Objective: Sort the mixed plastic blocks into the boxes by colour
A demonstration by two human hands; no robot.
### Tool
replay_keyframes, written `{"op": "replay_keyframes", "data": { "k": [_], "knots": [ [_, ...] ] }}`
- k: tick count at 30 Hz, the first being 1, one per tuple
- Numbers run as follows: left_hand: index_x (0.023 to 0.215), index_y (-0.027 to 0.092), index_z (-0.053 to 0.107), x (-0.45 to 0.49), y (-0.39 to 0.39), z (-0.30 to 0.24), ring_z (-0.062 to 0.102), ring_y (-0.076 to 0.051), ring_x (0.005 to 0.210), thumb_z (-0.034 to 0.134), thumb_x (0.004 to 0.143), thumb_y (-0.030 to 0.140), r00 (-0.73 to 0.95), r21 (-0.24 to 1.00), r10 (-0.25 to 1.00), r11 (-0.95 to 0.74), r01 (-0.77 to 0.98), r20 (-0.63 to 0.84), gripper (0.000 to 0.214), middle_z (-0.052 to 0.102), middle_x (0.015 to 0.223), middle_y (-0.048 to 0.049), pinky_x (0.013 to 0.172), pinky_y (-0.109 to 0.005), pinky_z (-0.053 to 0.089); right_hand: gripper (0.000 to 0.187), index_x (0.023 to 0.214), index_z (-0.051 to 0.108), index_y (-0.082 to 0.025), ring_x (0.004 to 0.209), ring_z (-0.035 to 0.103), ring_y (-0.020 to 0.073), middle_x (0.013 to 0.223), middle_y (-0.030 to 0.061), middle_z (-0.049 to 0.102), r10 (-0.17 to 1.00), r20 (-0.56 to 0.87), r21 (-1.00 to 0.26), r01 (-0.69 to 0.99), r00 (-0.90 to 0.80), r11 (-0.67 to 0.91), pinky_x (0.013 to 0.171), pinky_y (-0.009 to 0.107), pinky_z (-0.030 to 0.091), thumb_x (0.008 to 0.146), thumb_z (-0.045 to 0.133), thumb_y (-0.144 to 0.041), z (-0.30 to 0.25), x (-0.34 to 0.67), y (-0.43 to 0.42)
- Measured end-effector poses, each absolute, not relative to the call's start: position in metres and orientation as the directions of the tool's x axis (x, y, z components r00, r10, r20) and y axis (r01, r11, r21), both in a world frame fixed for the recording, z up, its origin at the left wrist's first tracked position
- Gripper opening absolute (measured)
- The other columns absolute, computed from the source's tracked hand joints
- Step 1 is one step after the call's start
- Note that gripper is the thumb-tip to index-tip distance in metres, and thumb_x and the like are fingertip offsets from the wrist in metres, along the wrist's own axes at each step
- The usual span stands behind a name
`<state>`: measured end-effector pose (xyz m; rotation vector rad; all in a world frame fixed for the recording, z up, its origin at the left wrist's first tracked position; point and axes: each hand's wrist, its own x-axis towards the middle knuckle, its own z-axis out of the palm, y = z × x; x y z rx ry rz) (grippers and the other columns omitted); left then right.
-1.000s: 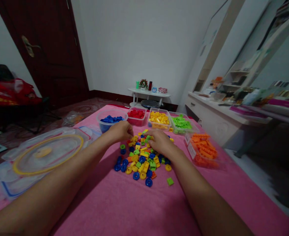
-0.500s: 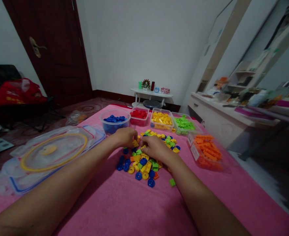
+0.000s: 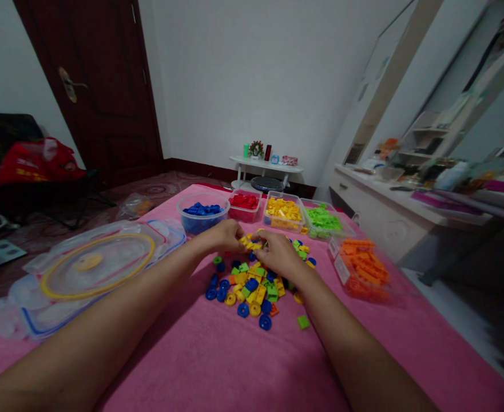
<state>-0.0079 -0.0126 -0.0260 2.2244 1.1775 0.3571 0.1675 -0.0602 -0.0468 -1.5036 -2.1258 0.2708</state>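
Observation:
Over a mixed pile of toy building bricks [image 3: 256, 289], my left hand [image 3: 226, 234] is closed with yellow bricks [image 3: 250, 242] at its fingertips. My right hand [image 3: 280, 253] faces it, thumb and fingers pinched at the right side of those same yellow bricks. Part of the pile is hidden behind both hands. Blue wheels [image 3: 243, 309], a yellow wheel [image 3: 255, 309] and green bricks [image 3: 272, 293] lie at the near side. A single green brick [image 3: 303, 321] sits apart, beside my right forearm.
Behind the pile stand a round tub of blue bricks [image 3: 203, 224] and boxes of red bricks [image 3: 243, 214], yellow bricks [image 3: 283, 224] and green bricks [image 3: 324, 230]. An orange-brick box [image 3: 341, 273] is to the right. Clear lids [image 3: 106, 269] are stacked left on the pink cloth [image 3: 217, 366].
Both hands have come up slightly from the pile, with a cluster of yellow bricks now showing between their fingertips. The view has shifted a little.

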Motion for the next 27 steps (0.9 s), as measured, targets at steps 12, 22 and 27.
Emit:
{"op": "replay_keyframes", "data": {
  "k": [12, 22, 27],
  "knots": [
    [0.082, 0.01, 0.071, 0.006, -0.01, -0.034, 0.053, -0.012, 0.059, 0.06, 0.075, 0.037, 0.608, 0.714, 0.764, -0.547, 0.437, 0.214, 0.03, 0.065, 0.065, -0.0017, 0.054, -0.02, 0.037, 0.021, 0.096, 0.061, -0.02, 0.064, 0.061, 0.0093, 0.08, 0.0013, 0.064, 0.996, -0.055, -0.987, -0.149, -0.073, -0.066, 0.055, 0.019, 0.05, 0.077, 0.057, -0.028, -0.037, 0.159, -0.063],
    [0.092, 0.013, 0.07, 0.02, -0.022, -0.039, 0.061, -0.015, 0.067, 0.059, 0.078, 0.034, 0.676, 0.627, 0.685, -0.659, 0.415, 0.272, 0.028, 0.07, 0.077, -0.0028, 0.058, -0.02, 0.04, 0.039, 0.098, 0.065, -0.018, 0.056, 0.056, 0.0083, 0.078, 0.0009, 0.066, 0.997, 0.071, -0.997, -0.043, 0.021, 0.072, 0.047, 0.018, 0.045, 0.063, 0.073, -0.035, -0.048, 0.166, -0.057],
    [0.111, 0.011, 0.066, 0.007, 0.003, -0.057, 0.063, -0.018, 0.077, 0.058, 0.079, 0.036, 0.49, 0.57, 0.793, -0.604, 0.557, 0.362, 0.042, 0.071, 0.089, -0.0088, 0.07, -0.025, 0.045, 0.021, 0.075, 0.06, -0.014, 0.044, 0.04, 0.0029, 0.065, -0.0006, 0.057, 0.99, 0.001, -0.998, -0.062, 0.138, 0.01, 0.033, 0.012, 0.025, 0.07, 0.069, -0.032, -0.028, 0.188, -0.03]
  ]
}}
